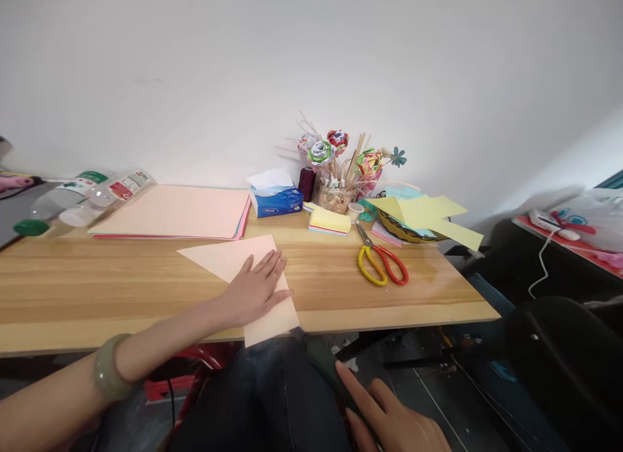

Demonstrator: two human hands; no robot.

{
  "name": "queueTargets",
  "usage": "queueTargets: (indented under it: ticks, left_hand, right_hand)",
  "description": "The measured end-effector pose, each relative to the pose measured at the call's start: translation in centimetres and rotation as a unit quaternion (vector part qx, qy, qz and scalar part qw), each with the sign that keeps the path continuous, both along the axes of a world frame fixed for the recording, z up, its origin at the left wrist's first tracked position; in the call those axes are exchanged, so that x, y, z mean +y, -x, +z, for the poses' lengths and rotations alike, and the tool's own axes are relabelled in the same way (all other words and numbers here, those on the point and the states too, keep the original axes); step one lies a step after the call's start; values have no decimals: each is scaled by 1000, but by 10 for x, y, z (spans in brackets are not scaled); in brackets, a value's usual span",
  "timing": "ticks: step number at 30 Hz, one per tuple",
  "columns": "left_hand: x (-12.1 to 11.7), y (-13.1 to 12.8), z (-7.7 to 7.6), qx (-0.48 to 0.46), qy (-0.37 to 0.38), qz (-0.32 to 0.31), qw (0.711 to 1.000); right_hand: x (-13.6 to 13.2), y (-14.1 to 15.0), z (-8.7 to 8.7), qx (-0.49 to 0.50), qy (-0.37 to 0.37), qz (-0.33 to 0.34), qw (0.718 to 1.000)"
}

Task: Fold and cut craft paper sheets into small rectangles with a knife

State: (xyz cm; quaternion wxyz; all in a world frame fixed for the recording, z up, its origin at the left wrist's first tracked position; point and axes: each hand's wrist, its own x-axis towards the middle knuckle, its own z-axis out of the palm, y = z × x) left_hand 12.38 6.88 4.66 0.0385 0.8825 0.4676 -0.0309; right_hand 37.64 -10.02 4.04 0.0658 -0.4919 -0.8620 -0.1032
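My left hand [257, 288] lies flat with fingers stretched over a folded sheet of pale peach paper [238, 256], pressing it to the table. The sheet's pointed end reaches left, and its lower edge sticks out past the front of the tabletop. At the lower right, my right hand [394, 416] is closed around a dark-handled knife [324, 361], one finger along the handle. The knife's tip is at the lower right corner of the sheet; whether it sits inside a fold is unclear.
On the wooden table [335, 303] lie scissors [382, 261], a stack of coloured paper [175, 212], a tissue pack [277, 201] and small paper pads [329, 220]. Behind stand paper flowers [321, 152]. A basket [413, 228] holds yellow sheets; plastic bottles [104, 194] lie left.
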Motion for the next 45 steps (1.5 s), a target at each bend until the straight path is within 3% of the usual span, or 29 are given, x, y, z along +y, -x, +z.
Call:
queueTargets:
  ticks: [19, 45]
  left_hand:
    - [0, 1, -2, -19, -8, -4, 1000]
    - [1, 3, -4, -26, -6, -4, 1000]
  right_hand:
    - [0, 0, 9, 3, -19, 0, 1000]
    - [21, 20, 23, 10, -72, -12, 997]
